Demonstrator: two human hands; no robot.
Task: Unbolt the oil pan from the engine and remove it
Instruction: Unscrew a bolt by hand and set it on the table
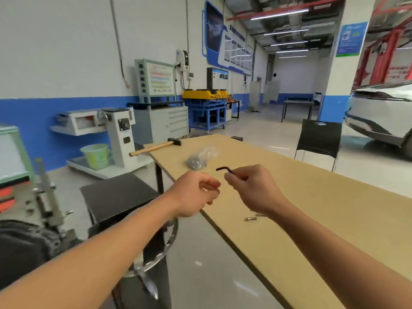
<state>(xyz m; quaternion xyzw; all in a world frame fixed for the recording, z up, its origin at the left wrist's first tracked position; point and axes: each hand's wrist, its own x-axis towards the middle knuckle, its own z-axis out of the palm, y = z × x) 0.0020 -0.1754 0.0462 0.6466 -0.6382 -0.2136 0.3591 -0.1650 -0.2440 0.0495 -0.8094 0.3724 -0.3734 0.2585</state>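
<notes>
My right hand [252, 188] pinches a black hex key [224, 169] above the near edge of the tan wooden table [312, 197]; the key's bent end sticks up to the left. My left hand [196, 192] hovers just left of it, fingers loosely curled, holding nothing. One loose bolt [251, 218] lies on the table below my right wrist. The grey engine [33, 219] on its stand sits at the far left, partly cut off by the frame edge. The oil pan cannot be made out.
A clear bag of metal parts [198, 160] and a hammer [156, 147] lie at the table's far end. A black stool [120, 195] stands between engine and table. A black chair [318, 139] and a white car [379, 117] are at the right.
</notes>
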